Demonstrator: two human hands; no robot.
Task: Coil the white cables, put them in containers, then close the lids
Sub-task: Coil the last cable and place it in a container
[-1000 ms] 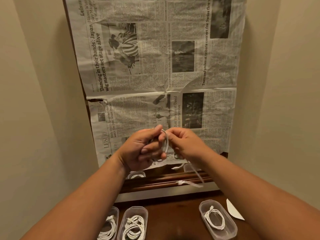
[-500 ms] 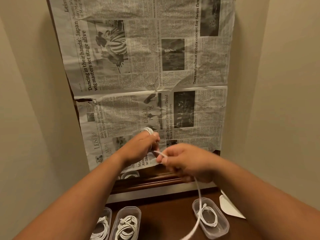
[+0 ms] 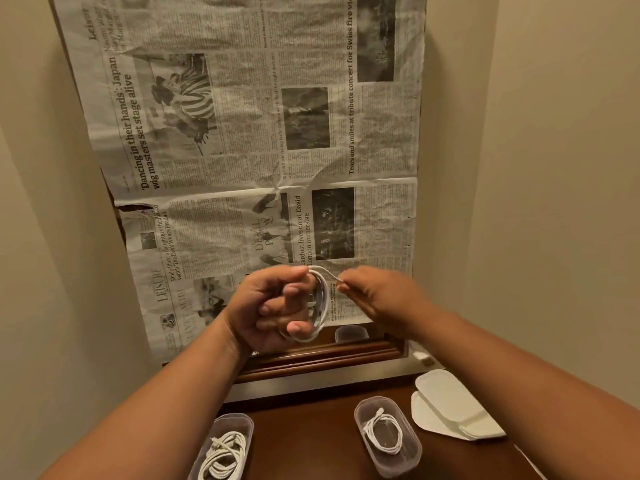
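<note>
Left hand (image 3: 273, 306) is curled tight round the cable (image 3: 320, 306), loops stacked on its fingers so the coil holds its shape. Right hand (image 3: 381, 296) pinches the free end just beside it, looks ready for a last wrap. Below the grip, 2 open tubs (image 3: 414, 452), 1 coiled cable in each; lids (image 3: 450, 400) wait below-right.

Left container (image 3: 239, 419) and right container (image 3: 412, 457) on table (image 3: 304, 445), lids (image 3: 446, 403) rightmost, newspaper (image 3: 242, 133) behind.

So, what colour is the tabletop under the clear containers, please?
A dark reddish-brown wooden tabletop, best seen in the head view.
</note>
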